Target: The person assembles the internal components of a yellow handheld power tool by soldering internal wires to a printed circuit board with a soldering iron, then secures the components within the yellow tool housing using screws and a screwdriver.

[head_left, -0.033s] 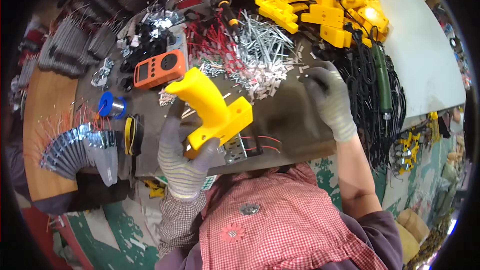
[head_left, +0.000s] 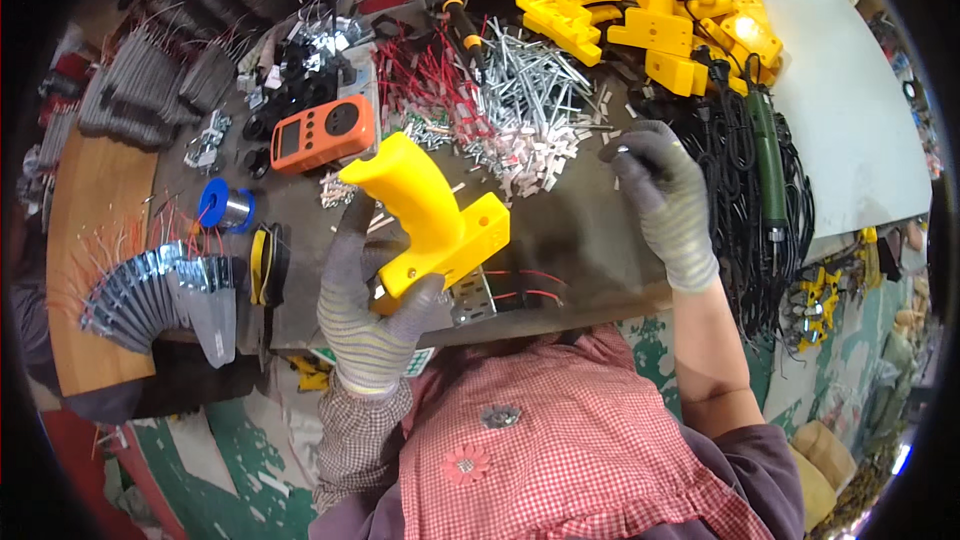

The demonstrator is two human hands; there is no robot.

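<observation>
My left hand [head_left: 372,315], in a grey striped glove, grips a yellow plastic handle housing [head_left: 430,210] by its block-shaped lower end, with the curved grip pointing up and to the left. A metal plate with holes [head_left: 472,298] shows behind the housing, with two red wires [head_left: 530,285] beside it. My right hand [head_left: 665,185], gloved too, is raised over the bench with thumb and fingers pinched together. A tiny pale bit shows at its fingertips, too small to name. Beside those fingertips lies a pile of small white sleeves [head_left: 535,160] and long metal screws [head_left: 535,75].
An orange meter [head_left: 322,134], a blue solder spool [head_left: 225,207] and yellow-handled pliers [head_left: 262,265] lie left. Grey plates with orange wires [head_left: 150,300] fan out nearby. Yellow housings [head_left: 655,25] are heaped at the back; black cords [head_left: 735,190] and a green screwdriver [head_left: 768,165] lie right.
The whole view has shifted slightly, with the bench items a little to the right. Both hands keep nearly the same pose, and the left still holds the yellow housing.
</observation>
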